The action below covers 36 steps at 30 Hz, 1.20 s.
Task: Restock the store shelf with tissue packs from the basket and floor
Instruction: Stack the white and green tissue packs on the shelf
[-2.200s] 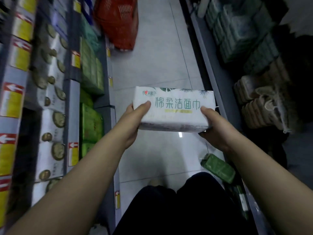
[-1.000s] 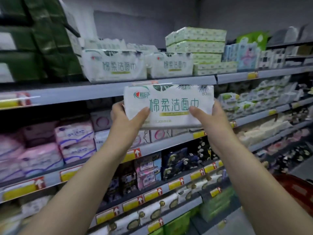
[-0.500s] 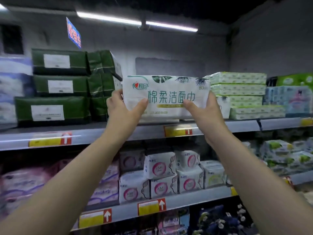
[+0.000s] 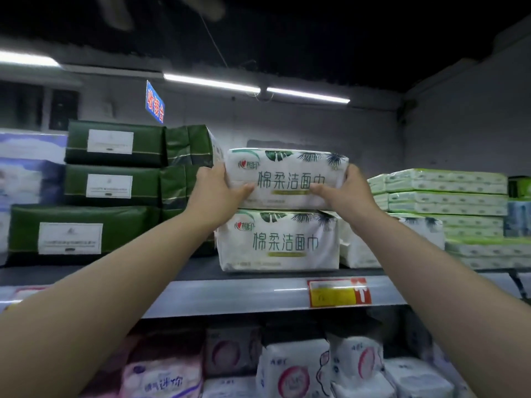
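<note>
Two bare arms reach up from the lower corners toward the top shelf (image 4: 230, 294) of a store aisle. Between the hands is a white tissue pack (image 4: 287, 173) with green lettering and dark leaf prints along its upper edge. It is held level, with its printed face toward the camera. The left hand (image 4: 214, 191) grips the pack's left end, thumb lying across the lower front and fingers hidden behind. The right hand (image 4: 344, 191) grips the right end the same way, thumb on the front. The pack's underside meets the top of a matching pack (image 4: 278, 242) that stands close to the shelf's front edge, near its middle; whether it rests fully there cannot be told. Another white pack (image 4: 359, 251) sits just right of the lower one, partly behind the right forearm. Toward the shelf's left end are stacked dark green packs (image 4: 115, 168) with white labels, and toward its right end are stacks of pale packs with light green trim (image 4: 448, 196). A yellow and red price tag (image 4: 339, 293) is fixed to the shelf's front edge, below the right hand. On the shelf below are white and pink packs (image 4: 293, 372).
</note>
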Motion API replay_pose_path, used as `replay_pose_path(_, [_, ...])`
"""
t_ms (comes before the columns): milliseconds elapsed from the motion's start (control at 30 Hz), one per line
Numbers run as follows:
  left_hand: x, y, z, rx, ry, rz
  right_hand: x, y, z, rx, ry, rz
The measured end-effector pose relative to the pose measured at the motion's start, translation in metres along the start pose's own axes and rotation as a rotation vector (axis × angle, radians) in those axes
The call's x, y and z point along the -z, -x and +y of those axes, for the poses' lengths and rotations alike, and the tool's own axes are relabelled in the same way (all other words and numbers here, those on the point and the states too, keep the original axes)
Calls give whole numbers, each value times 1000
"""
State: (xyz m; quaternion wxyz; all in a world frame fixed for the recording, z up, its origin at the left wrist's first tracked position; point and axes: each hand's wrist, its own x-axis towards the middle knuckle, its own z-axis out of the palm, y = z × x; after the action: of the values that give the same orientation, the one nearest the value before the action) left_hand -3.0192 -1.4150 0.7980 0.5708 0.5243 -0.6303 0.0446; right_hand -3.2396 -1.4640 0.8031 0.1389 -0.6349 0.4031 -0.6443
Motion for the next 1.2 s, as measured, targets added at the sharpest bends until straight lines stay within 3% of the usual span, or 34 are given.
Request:
replay_pose_path(233, [3, -42, -22, 137, 17, -100, -17, -55, 20, -121, 227, -212])
replay_pose_path(567, [-28, -80, -55, 180, -112, -102, -41, -95, 28, -172, 473, -330])
replay_pose_path(967, [-27, -72, -52, 316, 159, -250, -49, -93, 32, -158, 653, -376])
replay_pose_path(1100, [-17, -60, -36, 257, 70, -331, -42, -71, 16, -136, 641, -295])
replay_pose_path(1200, [-20, -41, -14, 158, -67, -348, -35, -47, 9, 15, 635, -266])
